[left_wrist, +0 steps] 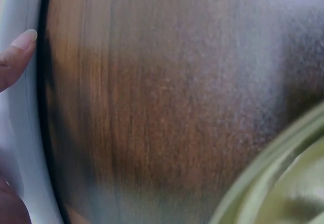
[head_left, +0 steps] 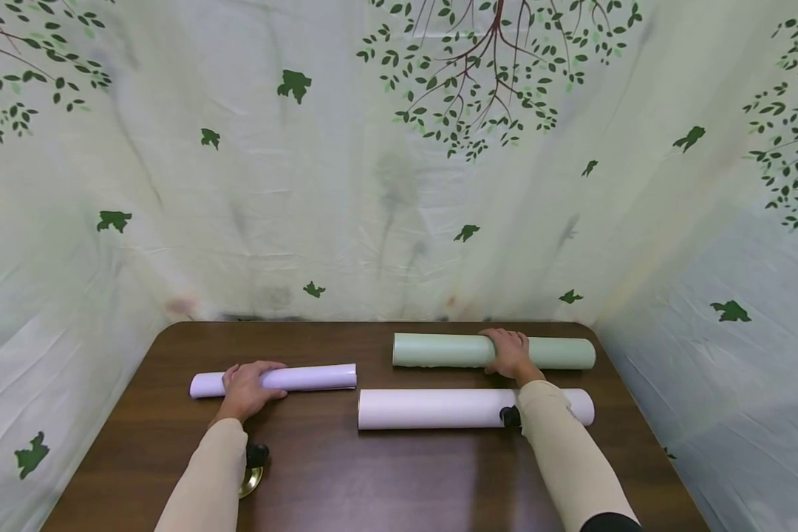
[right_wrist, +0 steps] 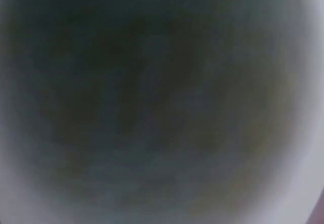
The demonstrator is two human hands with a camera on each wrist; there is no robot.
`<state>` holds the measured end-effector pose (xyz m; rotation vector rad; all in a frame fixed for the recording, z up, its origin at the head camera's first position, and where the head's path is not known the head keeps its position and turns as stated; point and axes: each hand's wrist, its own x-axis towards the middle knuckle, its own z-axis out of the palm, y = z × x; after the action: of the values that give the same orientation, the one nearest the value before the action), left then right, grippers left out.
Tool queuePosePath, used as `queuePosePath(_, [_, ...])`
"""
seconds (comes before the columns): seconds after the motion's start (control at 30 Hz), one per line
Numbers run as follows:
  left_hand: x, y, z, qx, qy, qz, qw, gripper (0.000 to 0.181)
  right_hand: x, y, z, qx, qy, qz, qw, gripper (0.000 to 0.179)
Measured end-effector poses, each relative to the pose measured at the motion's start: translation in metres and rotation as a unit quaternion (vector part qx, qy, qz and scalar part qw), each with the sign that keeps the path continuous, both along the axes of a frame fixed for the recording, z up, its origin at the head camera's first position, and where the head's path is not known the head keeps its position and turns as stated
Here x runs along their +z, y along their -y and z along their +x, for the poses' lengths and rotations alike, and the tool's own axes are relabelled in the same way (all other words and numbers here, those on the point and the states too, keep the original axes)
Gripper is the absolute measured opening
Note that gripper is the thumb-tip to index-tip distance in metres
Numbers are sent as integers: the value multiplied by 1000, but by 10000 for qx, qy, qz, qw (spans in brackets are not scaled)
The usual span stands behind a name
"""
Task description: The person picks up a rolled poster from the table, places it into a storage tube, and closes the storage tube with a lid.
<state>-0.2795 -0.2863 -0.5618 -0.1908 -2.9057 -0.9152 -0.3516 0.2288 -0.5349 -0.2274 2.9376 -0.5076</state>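
In the head view my left hand (head_left: 247, 390) holds a lavender paper roll (head_left: 315, 377) that lies on the table's left half. Its thumb runs along the near side while the fingers go over the top. The left wrist view shows the thumb (left_wrist: 17, 57) against the pale roll (left_wrist: 20, 133). Toward the back right, my right hand (head_left: 509, 353) grips a light green roll (head_left: 439, 350) near its middle, thumb on the near side. A thicker white roll (head_left: 432, 409) lies in front of the green one, partly hidden under my right forearm. A dark blur fills most of the right wrist view.
A shiny brass-coloured round object (head_left: 253, 482) sits beside my left forearm, partly covered by the sleeve and wrist camera. The brown wooden table (head_left: 372, 488) has rounded far corners. Pale curtains (head_left: 346, 185) with leaf prints hang behind it and at both sides.
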Motion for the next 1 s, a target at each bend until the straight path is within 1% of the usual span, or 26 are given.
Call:
queuePosePath(0.2, [1,-2,1,39,-82,48,9999,45,2,1,1,14,16,19,10000,78])
queuePosePath(0.4, [2,-4,3,33,-170,-21,9998,44,1,1,1,27,16,0,10000,78])
queuePosePath(0.67, [2,1,3,22,-59,-121,9999,44,-1,0,-1,90,61,-43,9999,77])
queuePosePath(0.9, [3,4,4,102,-150,-37,9998,45,-1,-1,0,165,13,-61,9998,76])
queuePosePath(1.0, [4,5,5,106,-136,-7,9999,45,0,-1,0,165,-5,-78,9998,76])
